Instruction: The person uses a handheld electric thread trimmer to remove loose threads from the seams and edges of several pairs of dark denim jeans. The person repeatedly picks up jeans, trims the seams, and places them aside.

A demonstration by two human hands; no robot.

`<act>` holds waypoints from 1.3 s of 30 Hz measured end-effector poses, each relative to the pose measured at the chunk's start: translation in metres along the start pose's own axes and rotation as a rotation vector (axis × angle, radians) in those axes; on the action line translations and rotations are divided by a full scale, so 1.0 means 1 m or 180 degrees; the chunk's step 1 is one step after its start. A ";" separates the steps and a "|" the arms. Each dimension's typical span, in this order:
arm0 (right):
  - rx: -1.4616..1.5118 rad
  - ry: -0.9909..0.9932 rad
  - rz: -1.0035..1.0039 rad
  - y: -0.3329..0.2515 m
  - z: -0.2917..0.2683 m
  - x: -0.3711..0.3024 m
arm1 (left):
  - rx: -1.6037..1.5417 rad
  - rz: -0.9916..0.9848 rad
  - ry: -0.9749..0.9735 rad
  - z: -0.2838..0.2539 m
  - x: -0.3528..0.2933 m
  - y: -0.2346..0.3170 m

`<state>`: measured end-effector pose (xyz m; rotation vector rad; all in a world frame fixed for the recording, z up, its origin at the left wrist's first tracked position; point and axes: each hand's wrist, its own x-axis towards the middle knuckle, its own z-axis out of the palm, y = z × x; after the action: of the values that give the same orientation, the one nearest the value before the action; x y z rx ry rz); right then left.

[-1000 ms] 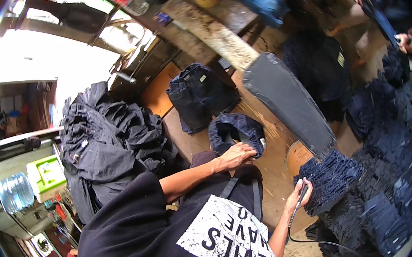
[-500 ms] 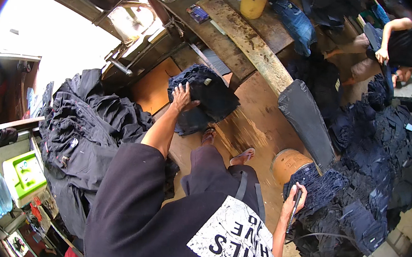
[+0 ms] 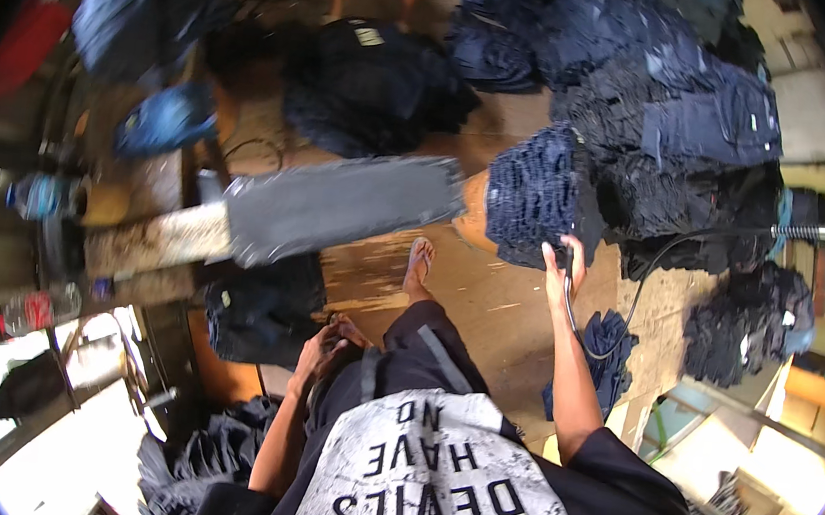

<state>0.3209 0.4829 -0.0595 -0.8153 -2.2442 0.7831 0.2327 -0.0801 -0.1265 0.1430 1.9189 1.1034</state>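
Right hand [image 3: 578, 265]: closed around slim black tool [image 3: 569, 266]; hose [image 3: 727, 231] loops rightward from it. Ruffled dark cloth stack [image 3: 535, 195]: just ahead of that grip. Left hand [image 3: 321, 346]: beside dark clothes [image 3: 261, 307], grip cannot be told. Advisable: hose slack, clear of cloth.

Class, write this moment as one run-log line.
left hand: near dark folded clothes | right hand: holding black corded tool beside navy ruffled garments | dark-covered board: left of garments

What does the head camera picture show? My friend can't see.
A person's right hand holds a slim black corded tool beside a stack of gathered navy cloth. The left hand is near folded dark garments; a dark-covered board stretches beyond.
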 end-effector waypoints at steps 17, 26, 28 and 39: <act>0.0229 0.0176 0.0529 0.070 0.012 0.190 | 0.0489 0.2049 -0.0122 0.121 0.277 0.488; 0.0901 -0.0399 0.0275 -0.100 0.073 0.080 | 0.1919 0.1945 -0.1003 0.042 0.346 0.445; 0.1342 -0.0784 0.0148 -0.141 0.085 0.051 | 0.1920 0.1990 -0.0595 -0.007 0.309 0.411; 0.2271 -0.2234 -0.1015 -0.354 0.214 -0.063 | 0.1822 0.1924 0.2316 -0.241 0.115 0.187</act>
<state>0.0878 0.1476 0.0290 0.1942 -2.2752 1.7459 -0.0718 -0.0659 -0.0114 0.7656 2.9432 1.0144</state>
